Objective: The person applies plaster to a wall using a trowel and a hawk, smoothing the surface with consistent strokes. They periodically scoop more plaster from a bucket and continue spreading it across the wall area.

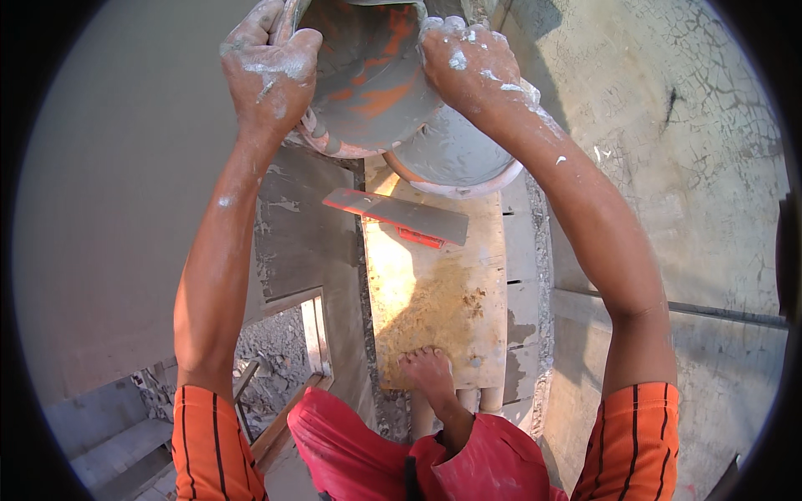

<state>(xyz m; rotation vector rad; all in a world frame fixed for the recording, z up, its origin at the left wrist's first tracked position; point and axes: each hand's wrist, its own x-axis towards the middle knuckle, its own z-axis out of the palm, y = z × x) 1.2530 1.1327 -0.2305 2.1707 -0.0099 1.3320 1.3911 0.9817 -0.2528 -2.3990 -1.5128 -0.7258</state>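
My left hand (pixel 269 75) is closed round the left rim of an orange bucket (pixel 386 98), whose inside is smeared with wet grey plaster. My right hand (pixel 469 60), spotted with white and grey, is closed at the opposite rim. The bucket is tilted, its mouth facing me. Just beyond and below it stands a second bucket (pixel 462 191) with smooth grey plaster inside; the held bucket overlaps its left side. A flat plastering trowel (pixel 401 215) with an orange-red handle lies blade up on the plank, nearer to me.
The wooden plank (pixel 439 301) is narrow and raised on poles; my bare foot (pixel 428 367) rests on its near end. A smooth grey wall (pixel 109 209) rises at left, above a framed opening (pixel 313 334). A cracked plastered wall (pixel 668 167) stands at right.
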